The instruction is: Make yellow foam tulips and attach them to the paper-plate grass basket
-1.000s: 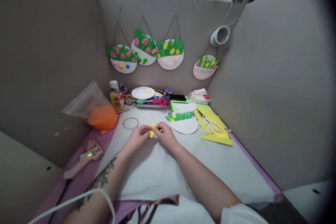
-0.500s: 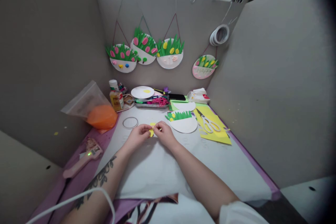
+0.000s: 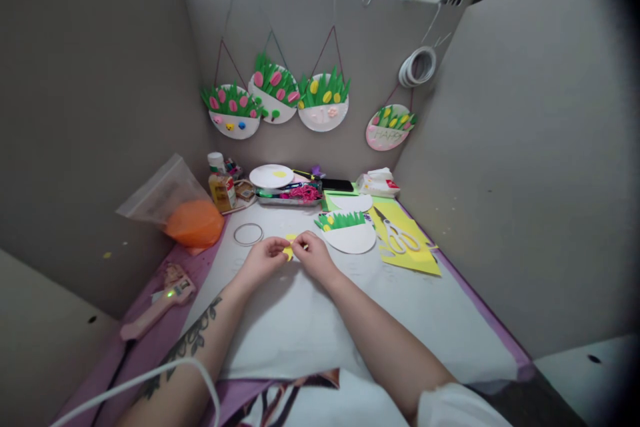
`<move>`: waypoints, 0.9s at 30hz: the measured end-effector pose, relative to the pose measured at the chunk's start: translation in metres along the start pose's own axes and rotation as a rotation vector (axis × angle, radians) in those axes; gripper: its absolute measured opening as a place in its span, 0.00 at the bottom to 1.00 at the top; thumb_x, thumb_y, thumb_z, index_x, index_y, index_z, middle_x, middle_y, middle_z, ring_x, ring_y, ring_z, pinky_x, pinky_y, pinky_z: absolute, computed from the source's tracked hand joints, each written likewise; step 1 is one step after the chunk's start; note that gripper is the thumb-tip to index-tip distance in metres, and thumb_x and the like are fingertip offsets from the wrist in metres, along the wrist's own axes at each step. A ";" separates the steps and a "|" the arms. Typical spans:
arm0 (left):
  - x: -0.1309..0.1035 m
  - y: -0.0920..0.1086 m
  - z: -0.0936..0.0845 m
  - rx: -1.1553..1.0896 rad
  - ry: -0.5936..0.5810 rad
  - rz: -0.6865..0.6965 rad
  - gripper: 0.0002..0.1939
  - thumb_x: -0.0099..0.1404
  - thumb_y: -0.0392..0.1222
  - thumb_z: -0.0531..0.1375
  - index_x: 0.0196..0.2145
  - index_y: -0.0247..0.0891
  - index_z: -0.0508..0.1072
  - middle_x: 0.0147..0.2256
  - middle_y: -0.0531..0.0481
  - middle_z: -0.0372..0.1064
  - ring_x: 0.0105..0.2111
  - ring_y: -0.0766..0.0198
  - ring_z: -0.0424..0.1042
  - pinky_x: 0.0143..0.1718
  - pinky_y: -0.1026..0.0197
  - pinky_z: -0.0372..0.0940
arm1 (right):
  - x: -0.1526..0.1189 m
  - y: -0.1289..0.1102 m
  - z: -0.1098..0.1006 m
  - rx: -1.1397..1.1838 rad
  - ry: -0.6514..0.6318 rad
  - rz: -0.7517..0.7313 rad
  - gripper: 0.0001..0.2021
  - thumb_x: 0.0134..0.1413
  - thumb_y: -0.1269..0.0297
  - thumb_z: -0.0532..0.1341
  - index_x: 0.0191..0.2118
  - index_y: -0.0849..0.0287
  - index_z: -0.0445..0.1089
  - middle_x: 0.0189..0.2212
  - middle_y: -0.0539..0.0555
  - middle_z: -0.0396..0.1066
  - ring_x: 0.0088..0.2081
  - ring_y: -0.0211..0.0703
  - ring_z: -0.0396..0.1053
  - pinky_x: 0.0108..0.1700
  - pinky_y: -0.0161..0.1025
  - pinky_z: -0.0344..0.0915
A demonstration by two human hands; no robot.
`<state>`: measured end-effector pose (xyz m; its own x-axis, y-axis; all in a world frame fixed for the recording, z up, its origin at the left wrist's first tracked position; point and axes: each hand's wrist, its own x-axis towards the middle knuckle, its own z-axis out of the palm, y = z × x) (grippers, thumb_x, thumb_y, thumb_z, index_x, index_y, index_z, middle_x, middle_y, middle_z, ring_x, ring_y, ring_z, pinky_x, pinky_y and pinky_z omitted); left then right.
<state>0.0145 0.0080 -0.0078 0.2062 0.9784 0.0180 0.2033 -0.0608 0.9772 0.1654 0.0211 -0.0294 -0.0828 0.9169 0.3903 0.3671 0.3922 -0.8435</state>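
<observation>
Over the middle of the white table sheet, my left hand [image 3: 269,256] and my right hand [image 3: 313,253] meet at a small yellow paper piece [image 3: 289,251]. The fingertips of both hands pinch it from either side and hide part of it. Just beyond my right hand lies a white paper-plate pocket [image 3: 351,239] with green paper grass [image 3: 345,219] and a little yellow along its upper edge. A thin ring [image 3: 249,234] rests on the sheet to the left of my hands.
White-handled scissors [image 3: 397,235] lie on yellow paper [image 3: 425,259] at right. A pink glue gun [image 3: 159,305], its light green, and a bag of orange material [image 3: 194,223] sit at left. A supply tray [image 3: 290,200] stands behind. Finished plates [image 3: 324,117] hang on the back wall.
Both hands stay in place, pinching the yellow paper piece. It looks turned very slightly between the fingers, with less of it showing below; nothing else has moved.
</observation>
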 end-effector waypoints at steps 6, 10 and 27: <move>-0.001 -0.001 0.000 -0.005 0.001 0.012 0.16 0.48 0.38 0.58 0.37 0.32 0.69 0.32 0.46 0.73 0.30 0.62 0.72 0.30 0.62 0.65 | 0.000 -0.001 0.000 0.017 0.011 0.002 0.05 0.46 0.69 0.56 0.23 0.59 0.65 0.25 0.49 0.63 0.29 0.37 0.62 0.32 0.34 0.59; -0.001 -0.003 0.001 0.003 0.012 0.025 0.15 0.49 0.38 0.58 0.36 0.33 0.69 0.31 0.47 0.73 0.29 0.63 0.72 0.29 0.63 0.65 | 0.000 -0.001 0.000 0.023 0.022 0.008 0.05 0.46 0.68 0.56 0.23 0.59 0.64 0.25 0.49 0.63 0.29 0.37 0.62 0.32 0.34 0.59; -0.003 0.001 0.001 -0.113 -0.017 0.007 0.19 0.47 0.35 0.59 0.38 0.39 0.59 0.24 0.57 0.67 0.20 0.71 0.65 0.20 0.70 0.55 | 0.001 -0.008 -0.007 0.344 -0.061 0.201 0.11 0.49 0.57 0.55 0.29 0.60 0.66 0.22 0.47 0.63 0.26 0.36 0.60 0.30 0.33 0.57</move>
<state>0.0151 0.0051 -0.0073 0.2235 0.9744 0.0223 0.0925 -0.0440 0.9947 0.1688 0.0188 -0.0196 -0.0995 0.9765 0.1911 0.0508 0.1968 -0.9791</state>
